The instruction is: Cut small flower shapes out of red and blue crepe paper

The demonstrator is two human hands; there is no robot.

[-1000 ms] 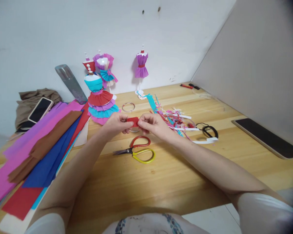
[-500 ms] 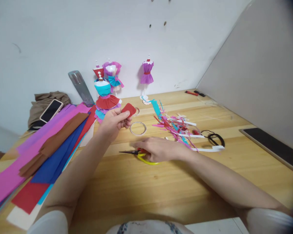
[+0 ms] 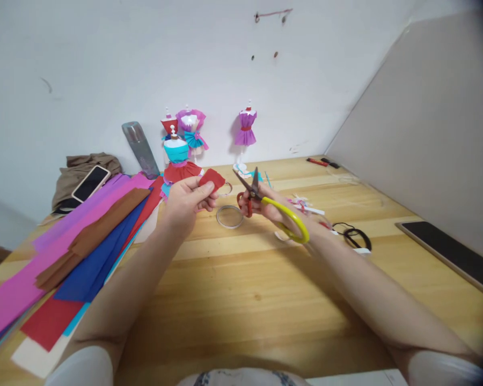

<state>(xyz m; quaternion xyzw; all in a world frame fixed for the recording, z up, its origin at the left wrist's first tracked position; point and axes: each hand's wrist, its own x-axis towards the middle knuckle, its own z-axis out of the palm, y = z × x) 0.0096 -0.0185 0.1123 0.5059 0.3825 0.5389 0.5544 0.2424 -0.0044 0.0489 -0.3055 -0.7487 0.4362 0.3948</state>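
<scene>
A small piece of red crepe paper (image 3: 213, 179) is pinched between the thumb and fingers of my left hand (image 3: 184, 202). My right hand (image 3: 274, 206) holds a pair of scissors (image 3: 282, 213) with one yellow and one red handle. Their dark blades are parted and point up and away, just right of the red piece and not touching it. On the table below, between my hands, lies a ring of tape (image 3: 230, 216). Behind my left hand stands a small dress form (image 3: 177, 152) in a turquoise top and red skirt.
Long strips of coloured crepe paper (image 3: 99, 252) cover the table's left side. More dress forms (image 3: 246, 128) stand along the wall beside a bottle (image 3: 140, 147). Paper scraps (image 3: 306, 206) lie behind my right hand. A black cord loop (image 3: 356, 239) and a dark tablet (image 3: 446, 249) are farther right.
My right hand has lifted the scissors off the table and brought them up near the red paper, with the blades now spread. My left hand keeps its pinch in nearly the same place.
</scene>
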